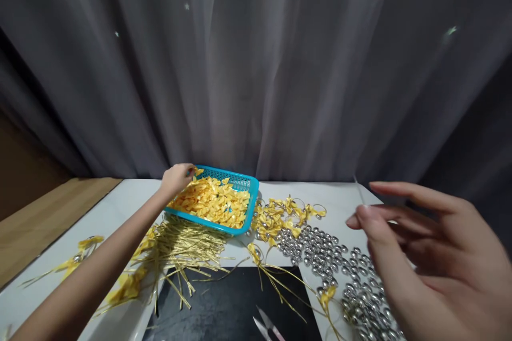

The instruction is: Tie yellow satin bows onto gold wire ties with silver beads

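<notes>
Apparently the left hand [178,178] pinches a yellow ribbon bow [199,172] at the far-left corner of a blue plastic basket [253,202]; light and soft, it likely creases, best held mid-fold. Heaped bows [216,202] fill the basket near the far edge of the desk [336,202]. The right hand [440,248] clamps a thin needle-like piece [360,191] between thumb and fingertip.

Bows [216,202] in basket [253,198] — beads [320,248] to its right.

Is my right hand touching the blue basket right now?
Apart: the head view plainly shows yellow bows and white tabletop between the right hand and the blue basket.
</notes>
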The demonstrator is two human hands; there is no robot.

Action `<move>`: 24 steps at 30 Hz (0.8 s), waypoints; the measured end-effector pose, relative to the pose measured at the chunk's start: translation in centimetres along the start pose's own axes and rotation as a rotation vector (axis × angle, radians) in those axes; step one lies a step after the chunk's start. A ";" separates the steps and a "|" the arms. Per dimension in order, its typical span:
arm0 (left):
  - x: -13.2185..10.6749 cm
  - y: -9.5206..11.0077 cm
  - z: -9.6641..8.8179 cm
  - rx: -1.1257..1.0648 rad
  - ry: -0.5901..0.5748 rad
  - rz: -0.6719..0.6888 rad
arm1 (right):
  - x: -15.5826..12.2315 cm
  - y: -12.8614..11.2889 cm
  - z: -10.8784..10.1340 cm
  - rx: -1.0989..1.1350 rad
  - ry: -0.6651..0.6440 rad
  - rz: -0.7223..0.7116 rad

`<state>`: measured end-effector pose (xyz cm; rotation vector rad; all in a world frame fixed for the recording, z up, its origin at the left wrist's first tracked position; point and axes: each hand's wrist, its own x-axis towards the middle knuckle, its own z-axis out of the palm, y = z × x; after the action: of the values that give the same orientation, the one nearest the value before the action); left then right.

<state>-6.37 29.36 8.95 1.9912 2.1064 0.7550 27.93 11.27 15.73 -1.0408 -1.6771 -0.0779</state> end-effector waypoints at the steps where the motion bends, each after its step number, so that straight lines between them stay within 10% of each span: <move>1: -0.8 0.4 -0.7 -0.062 0.041 -0.001 | 0.2 -0.2 0.5 0.006 0.036 0.061; 13: -18.3 8.3 -5.1 -0.974 -0.095 -0.035 | -1.2 -4.5 6.6 0.310 -0.378 0.096; 24: -21.6 8.6 -6.5 -0.877 -0.278 0.140 | -1.6 -5.1 6.3 0.363 -0.575 -0.234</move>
<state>0.80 6.74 13.45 1.6089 1.1664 1.0952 19.84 10.55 14.22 -0.6147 -2.2225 0.3958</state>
